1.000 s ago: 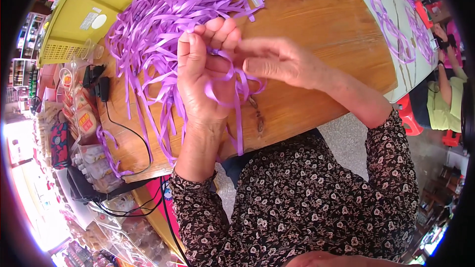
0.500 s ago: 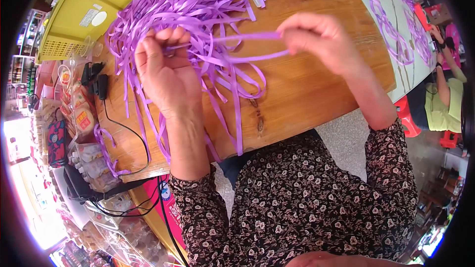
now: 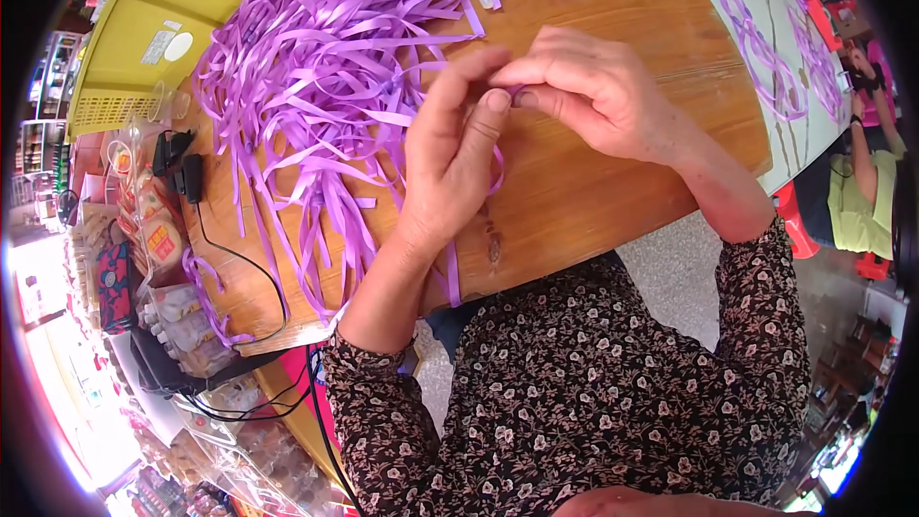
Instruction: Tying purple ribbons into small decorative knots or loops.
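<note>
Filling the middle and top, a big brown wood counter (image 3: pixel 613 0) holds most of the things. At two o'clock is a white counter (image 3: pixel 814 139) with dark wavy lines. On the wood, toward eleven o'clock, sits a huge messy heap of purple ribbon (image 3: pixel 325 57), and its long tails trail down to the near edge. A yellow basket (image 3: pixel 201 0) with little holes stands just beside the heap, at ten o'clock. Another person (image 3: pixel 862 201) in a light green top is at three o'clock.

The right hand (image 3: pixel 598 86) is near one o'clock. Its grip is pinched, thumb to first finger, on a small bit of purple ribbon. The left hand (image 3: pixel 450 148) is just below twelve o'clock, with its thumb up and its fingers bent. That grip is partly closed, and I can't tell if it holds anything. A black plug (image 3: pixel 191 175) lies near nine o'clock. Smallest is the pinched bit (image 3: pixel 518 93), between the two hands, near one o'clock.
</note>
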Available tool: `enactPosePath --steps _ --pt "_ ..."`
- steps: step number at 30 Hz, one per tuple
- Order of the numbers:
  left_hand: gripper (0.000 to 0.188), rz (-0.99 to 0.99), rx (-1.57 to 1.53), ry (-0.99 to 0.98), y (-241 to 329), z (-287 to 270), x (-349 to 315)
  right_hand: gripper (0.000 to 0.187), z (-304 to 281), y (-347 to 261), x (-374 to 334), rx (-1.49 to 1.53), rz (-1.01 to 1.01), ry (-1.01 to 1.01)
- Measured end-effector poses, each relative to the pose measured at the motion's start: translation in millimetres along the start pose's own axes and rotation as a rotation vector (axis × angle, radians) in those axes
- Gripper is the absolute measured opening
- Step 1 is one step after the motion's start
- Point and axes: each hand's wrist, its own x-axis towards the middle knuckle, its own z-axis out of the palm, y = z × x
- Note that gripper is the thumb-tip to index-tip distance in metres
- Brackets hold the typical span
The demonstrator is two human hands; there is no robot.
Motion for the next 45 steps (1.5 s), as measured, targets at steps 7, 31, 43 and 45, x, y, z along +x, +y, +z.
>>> enactPosePath --steps 7,31,43,45 --pt "0.009 -0.11 0.135 0.119 1 -19 -1 0.015 -10 12 -1 -0.083 0.081 0.119" --pt "0.015 -0.427 -0.115 0.104 20 -7 -4 0.025 5 11 -1 -0.354 -0.303 0.169" --pt "0.01 -0.357 -0.198 0.275 11 -17 -5 0.021 -18 20 -6 -0.011 0.079 0.249" --pt "0.011 -0.388 -0.209 0.277 9 -17 -4 0.022 -21 19 -5 -0.076 0.036 0.235"
